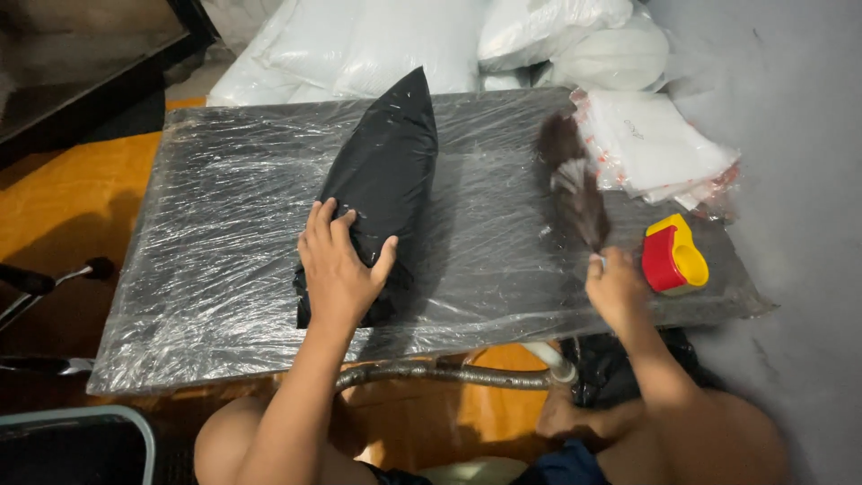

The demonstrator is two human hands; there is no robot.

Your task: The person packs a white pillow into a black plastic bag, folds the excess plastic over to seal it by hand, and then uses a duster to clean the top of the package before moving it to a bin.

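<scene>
A black bag (pixel 386 180), plump and pointed at its far end, lies lengthwise near the middle of a low table (pixel 224 269) wrapped in clear plastic film. The person's left hand (pixel 339 269) rests flat on the bag's near end, fingers spread open and pressing down on it, thumb out to the right side.

To the right, well apart from the bag, the right hand (pixel 618 289) is closed around the handle of a brush (pixel 575 184) with dark brown bristles. The brush points away from the person and is blurred; its bristles hang over the film near the table's right part. Whether they touch the surface cannot be told.

Just beside the right hand, at the table's right edge, sits a red and yellow tape dispenser (pixel 673 256). Beyond it, at the far right corner, lies a stack of clear plastic pouches (pixel 655 144) with red-dotted edges. Behind the table, white stuffed sacks (pixel 404 40) are piled against a grey wall (pixel 790 135).

Under the near edge of the table a ribbed grey hose (pixel 440 373) runs across above the person's bare knees. The floor (pixel 72 198) to the left is orange.
</scene>
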